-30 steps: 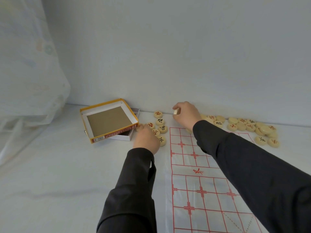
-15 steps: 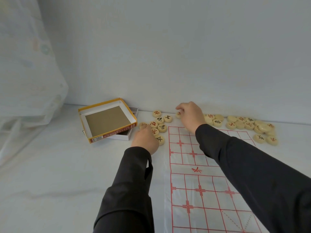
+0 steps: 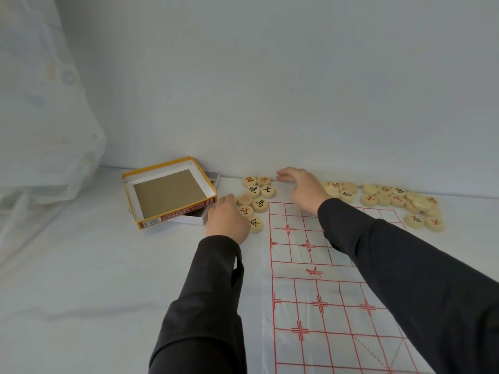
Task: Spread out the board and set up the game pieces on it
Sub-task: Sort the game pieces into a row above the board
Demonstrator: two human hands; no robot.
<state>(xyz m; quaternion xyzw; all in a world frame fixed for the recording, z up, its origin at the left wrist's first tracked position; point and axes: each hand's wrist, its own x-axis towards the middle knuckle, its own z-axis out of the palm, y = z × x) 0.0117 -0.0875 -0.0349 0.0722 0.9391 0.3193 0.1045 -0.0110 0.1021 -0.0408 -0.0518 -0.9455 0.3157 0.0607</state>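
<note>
The red-gridded board [image 3: 310,292] is lying spread flat, still bare, while the round pieces [image 3: 256,197] are sitting in clusters just beyond its far edge. The right hand [image 3: 305,190] is reaching past that edge, fingers loosely spread and holding nothing; the left hand [image 3: 228,220] is resting beside the board's far-left corner, its finger position impossible to tell. Sorting seems to be under way, and placing calls for pinching one piece.

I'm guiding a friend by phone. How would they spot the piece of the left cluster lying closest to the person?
Find the red-lined board spread on the white surface; off its far left corner, towards the yellow-edged box lid, lies a cluster of round pale pieces. The nearest piece sits beside the left hand, and its mark is black, while the neighbour just beyond it is marked red.
</note>
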